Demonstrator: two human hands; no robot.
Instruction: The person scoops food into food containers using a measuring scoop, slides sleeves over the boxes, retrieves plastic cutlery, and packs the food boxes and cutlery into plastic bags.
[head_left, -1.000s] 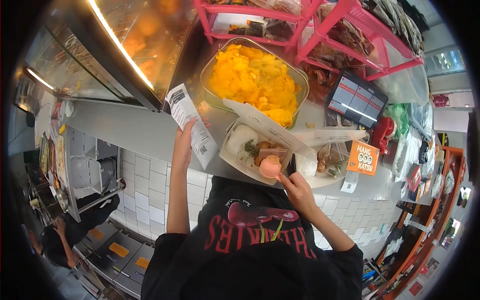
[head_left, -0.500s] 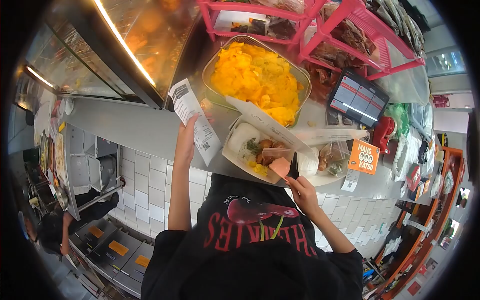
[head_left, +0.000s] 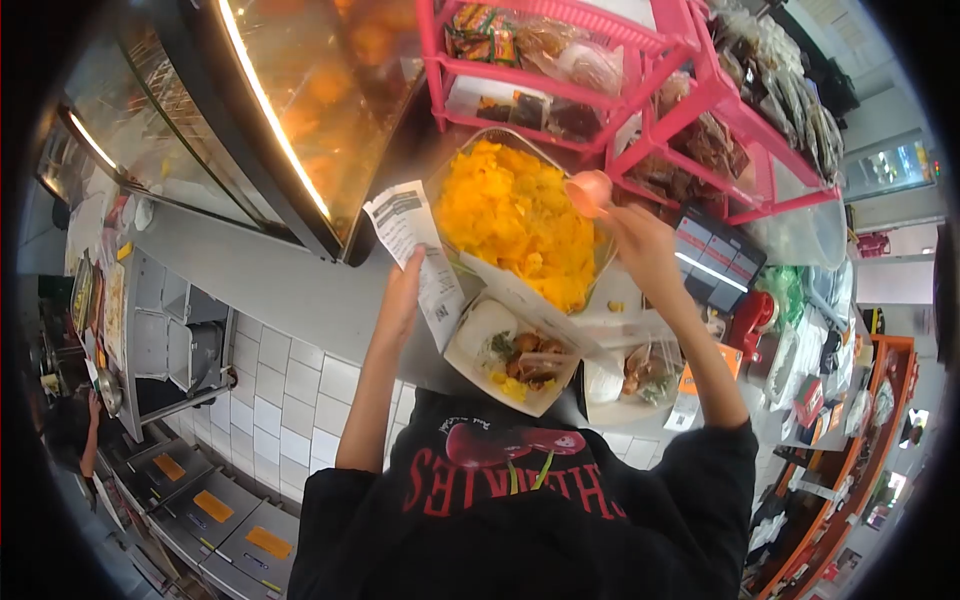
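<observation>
The scoop (head_left: 588,191) is showing salmon pink, the heaped food (head_left: 518,222) yellow, the receipt (head_left: 435,280) white, the shirt (head_left: 520,510) black with red lettering.

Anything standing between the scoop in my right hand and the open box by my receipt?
Yes: the box's raised lid stands along its far side, between it and the yellow food, across the scoop's direct line.
</observation>
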